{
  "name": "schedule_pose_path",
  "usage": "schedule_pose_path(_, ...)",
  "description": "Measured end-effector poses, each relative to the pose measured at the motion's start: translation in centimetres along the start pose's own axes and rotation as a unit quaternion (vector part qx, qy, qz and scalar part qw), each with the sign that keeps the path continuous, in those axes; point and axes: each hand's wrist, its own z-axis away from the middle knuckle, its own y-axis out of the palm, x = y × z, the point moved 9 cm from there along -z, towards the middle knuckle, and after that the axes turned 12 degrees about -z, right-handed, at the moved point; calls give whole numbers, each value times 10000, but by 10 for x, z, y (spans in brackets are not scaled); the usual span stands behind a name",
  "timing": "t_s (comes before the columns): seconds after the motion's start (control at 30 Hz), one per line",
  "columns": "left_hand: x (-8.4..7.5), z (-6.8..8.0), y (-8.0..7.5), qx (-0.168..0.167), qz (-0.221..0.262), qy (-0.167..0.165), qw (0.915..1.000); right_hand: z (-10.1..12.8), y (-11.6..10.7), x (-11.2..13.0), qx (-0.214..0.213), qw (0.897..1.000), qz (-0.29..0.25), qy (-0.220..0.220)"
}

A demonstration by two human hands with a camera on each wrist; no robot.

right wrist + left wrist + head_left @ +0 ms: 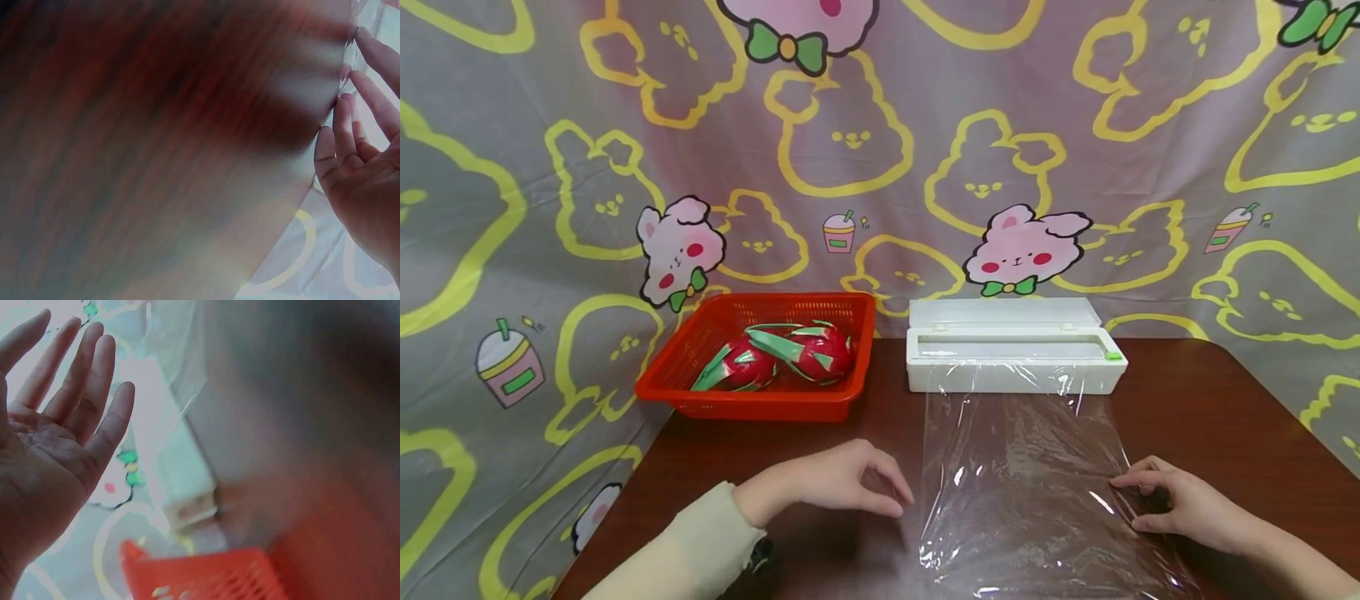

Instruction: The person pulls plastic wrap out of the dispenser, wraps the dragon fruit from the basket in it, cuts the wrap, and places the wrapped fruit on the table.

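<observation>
Here, hands (850, 483) beside film (1022, 475) edges

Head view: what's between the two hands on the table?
Between the left hand and right hand lies the clear plastic wrap sheet, drawn out from the white dispenser; head view shows it.

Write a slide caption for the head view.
Both hands at a cling film sheet drawn from its dispenser.

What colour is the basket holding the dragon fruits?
Red; the basket shows best in the head view.
</observation>
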Motion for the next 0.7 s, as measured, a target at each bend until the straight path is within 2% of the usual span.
schedule_pose_path(0.13,2,10,-28,-208,-8,-290,9994,0,0,0,-12,10000,15,-55)
schedule_pose_path(0.27,3,21,-62,-567,-209,-672,9959,0,1,0,17,10000,-31,-77)
schedule_pose_path(0.47,13,36,-112,-1275,-384,-1226,9835,-1,1,1,5,9998,-26,-182)
schedule_pose_path(0.6,25,40,-136,-1503,-459,-1509,9760,0,0,2,-14,9997,-28,-244)
schedule_pose_path(0.7,40,41,-153,-1617,-459,-1829,9687,1,0,1,-15,9997,-48,-245)
